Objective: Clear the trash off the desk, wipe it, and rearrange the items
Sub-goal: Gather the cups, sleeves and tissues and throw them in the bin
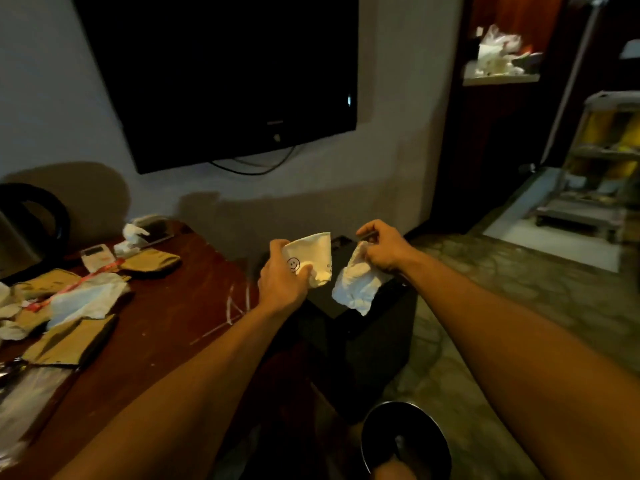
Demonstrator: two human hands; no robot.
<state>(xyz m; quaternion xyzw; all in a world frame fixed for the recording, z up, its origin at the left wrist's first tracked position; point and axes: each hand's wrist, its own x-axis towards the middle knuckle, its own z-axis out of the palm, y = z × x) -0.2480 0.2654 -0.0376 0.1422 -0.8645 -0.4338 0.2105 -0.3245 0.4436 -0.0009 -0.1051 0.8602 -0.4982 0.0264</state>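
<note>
The left hand (282, 280) grips a white paper cup (310, 258), its fingers (277, 249) and thumb curled round the crushed, creased wall; a small printed smiley face shows on the side. Just to its right the right hand (382, 249) pinches a crumpled white tissue (356, 285) that hangs down soft and wrinkled — cup and tissue are near each other but apart. Both are held past the right end of the surface (162, 317), above a dark boxy block (367, 337) on the stone-patterned floor (502, 306).

The surface is dark reddish wood, scratched with pale lines. On its left part lies a heap of trash: flat brown cardboard pieces (71, 342), a pale plastic bag (85, 301), a red strip and more balled white tissue (131, 235) further back near the wall. A black kettle (26, 230) stands at the far left.

Near the bottom edge sits a round, shiny dark bin (405, 441). A flat black television (221, 71) hangs on the pale wall
</note>
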